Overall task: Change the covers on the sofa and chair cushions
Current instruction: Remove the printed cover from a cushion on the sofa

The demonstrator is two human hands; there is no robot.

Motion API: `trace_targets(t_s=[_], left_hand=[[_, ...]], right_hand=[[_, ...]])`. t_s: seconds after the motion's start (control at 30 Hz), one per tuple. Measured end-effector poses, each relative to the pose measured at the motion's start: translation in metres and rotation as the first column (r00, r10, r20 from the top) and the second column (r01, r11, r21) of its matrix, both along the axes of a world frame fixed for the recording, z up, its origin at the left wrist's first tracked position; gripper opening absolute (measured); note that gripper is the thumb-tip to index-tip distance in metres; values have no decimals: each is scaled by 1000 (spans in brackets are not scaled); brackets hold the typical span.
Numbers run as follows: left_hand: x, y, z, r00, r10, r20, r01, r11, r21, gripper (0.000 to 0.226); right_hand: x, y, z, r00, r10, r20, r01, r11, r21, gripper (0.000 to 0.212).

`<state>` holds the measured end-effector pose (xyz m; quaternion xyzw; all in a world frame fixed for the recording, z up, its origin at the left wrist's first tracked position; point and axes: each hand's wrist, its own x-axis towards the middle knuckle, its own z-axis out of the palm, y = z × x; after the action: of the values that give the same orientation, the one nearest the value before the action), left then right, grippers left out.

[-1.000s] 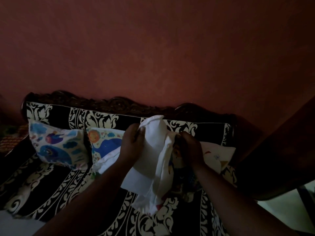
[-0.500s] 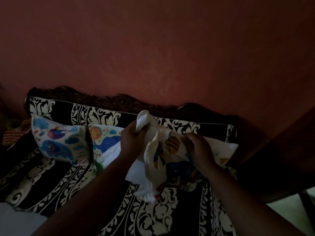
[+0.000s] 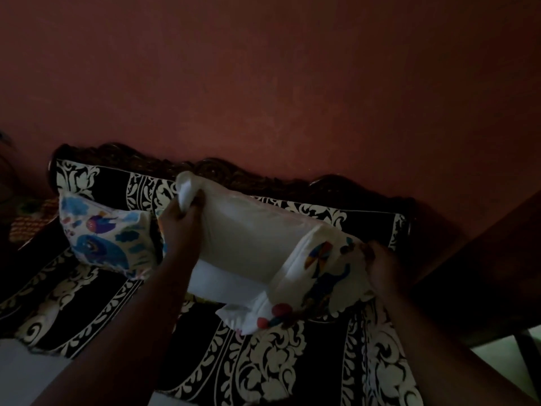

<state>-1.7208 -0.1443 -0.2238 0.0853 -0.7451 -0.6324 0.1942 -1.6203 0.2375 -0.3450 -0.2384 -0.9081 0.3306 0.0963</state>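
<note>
Pulled apart, hands stretch the cushion point(image 3: 248, 241) between left point(image 3: 178, 221) and right point(image 3: 380, 265).

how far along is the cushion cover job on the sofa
Looks done: one printed cushion sits covered against the sofa back. In hand: left hand grips the bare white insert, right hand holds the printed cover bunched over one end. Left: finish this one; chair cushions aren't visible.

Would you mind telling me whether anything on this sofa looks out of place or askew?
Only the work in progress: the printed cover is bunched at one end of the white cushion held between left hand and right hand. Nothing looks damaged.
</note>
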Motion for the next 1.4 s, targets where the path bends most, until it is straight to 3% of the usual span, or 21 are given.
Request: trace_targets(t_s=[0.1,0.17,0.23,0.33,0.4,0.47,0.57,0.67,0.8,0.9,1.0,1.13,1.27,1.4], left_hand=[[-5,-9,4,1000,-30,7,30,1000,-5,20],[-1,3,8,999,-41,-4,41,998,-51,15],[0,13,4,999,-38,0,38,999,-18,17],[3,18,2,998,-66,17,65,996,57,16],[6,21,0,997,-74,17,72,989,129,21],[8,22,0,999,-35,12,33,990,140,21],[6,20,-10,999,-23,33,18,991,134,23],[4,23,-26,995,-64,79,57,995,84,20],[3,40,-50,990,-50,130,50,999,6,18],[-2,61,-71,972,-83,221,120,980,-159,26],[-2,88,-92,947,-148,285,258,878,-403,19],[0,111,-117,922,-178,344,373,646,-666,29],[1,131,-138,874,-255,414,486,486,-726,33],[-13,166,-156,760,-369,535,650,422,-632,52]], right_hand=[[1,4,-1,999,-24,-22,21,995,-96,17],[-9,-9,3,999,-21,-37,16,993,-117,41],[-18,-28,8,997,-31,-76,10,968,-252,55],[-22,-52,12,994,-31,-108,-25,878,-478,58],[-21,-62,13,997,5,-80,-46,855,-516,74],[-17,-60,8,998,19,-64,-46,893,-448,68],[-3,-46,-2,998,12,58,-1,983,-183,32],[16,-27,-24,975,-41,220,45,999,-12,27],[54,2,-62,912,-149,382,179,983,-42,35],[75,13,-79,892,-138,431,160,987,-14,34],[78,10,-85,903,-126,411,146,989,-20,36],[86,24,-83,916,-153,372,200,976,-89,38],[85,46,-79,926,-147,348,231,949,-215,36],[80,51,-78,925,-142,352,238,940,-246,33]])
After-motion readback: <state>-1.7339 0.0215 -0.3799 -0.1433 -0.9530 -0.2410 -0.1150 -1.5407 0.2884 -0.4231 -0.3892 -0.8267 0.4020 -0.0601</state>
